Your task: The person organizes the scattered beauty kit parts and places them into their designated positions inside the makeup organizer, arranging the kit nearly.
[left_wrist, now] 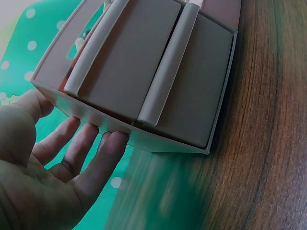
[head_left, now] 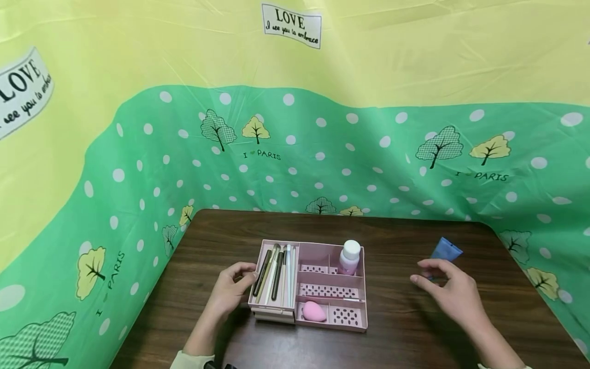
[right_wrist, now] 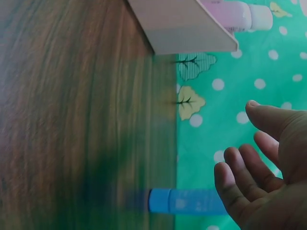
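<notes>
A pink makeup organizer (head_left: 331,278) stands on the table, with small drawers (left_wrist: 129,57) in its front at the left. My left hand (head_left: 230,287) is at its left side; in the left wrist view several fingertips touch the side wall, and the thumb lies near the top edge. Several makeup brushes (head_left: 276,274) lie in the left compartment. A white-capped bottle (head_left: 350,258) and a pink makeup sponge (head_left: 314,311) sit in other compartments. My right hand (head_left: 454,292), fingers loosely bent and holding nothing, hovers just in front of a blue tube (head_left: 446,249), partly hiding it.
The dark wooden table (head_left: 392,338) reaches back to a green and yellow printed cloth (head_left: 295,128), which encloses it at the back and sides. A thin stick-like item (head_left: 343,299) lies in the organizer's middle right section.
</notes>
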### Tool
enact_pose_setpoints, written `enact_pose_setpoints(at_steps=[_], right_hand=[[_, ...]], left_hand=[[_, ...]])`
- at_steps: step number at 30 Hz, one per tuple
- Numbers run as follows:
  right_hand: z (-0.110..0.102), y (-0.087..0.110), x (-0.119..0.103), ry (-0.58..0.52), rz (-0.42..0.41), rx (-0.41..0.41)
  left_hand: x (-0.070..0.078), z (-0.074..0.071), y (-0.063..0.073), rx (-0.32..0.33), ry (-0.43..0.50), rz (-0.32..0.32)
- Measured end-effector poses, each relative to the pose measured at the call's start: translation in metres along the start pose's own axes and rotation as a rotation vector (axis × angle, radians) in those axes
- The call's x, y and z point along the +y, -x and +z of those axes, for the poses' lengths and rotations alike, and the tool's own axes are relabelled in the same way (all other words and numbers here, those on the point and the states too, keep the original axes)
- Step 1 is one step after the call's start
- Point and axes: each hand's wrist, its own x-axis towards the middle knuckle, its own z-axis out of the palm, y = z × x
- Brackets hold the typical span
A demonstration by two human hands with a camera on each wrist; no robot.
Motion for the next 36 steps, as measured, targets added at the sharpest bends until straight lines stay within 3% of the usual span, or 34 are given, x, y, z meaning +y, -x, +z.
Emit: enact_pose_setpoints(at_steps=[12, 24, 36], right_hand=[[-0.014, 0.002, 0.028, 0.061, 0.116, -0.053], [-0.023, 0.005, 0.051, 0.093, 0.230, 0.012], [-0.026, -0.003, 0.069, 0.044, 0.221, -0.010]], left_hand=[[0.003, 0.000, 0.000, 0.002, -0.013, 0.012], [0.004, -0.001, 0.001, -0.003, -0.006, 0.000], [0.007, 0.001, 0.003, -0.002, 0.003, -0.002]])
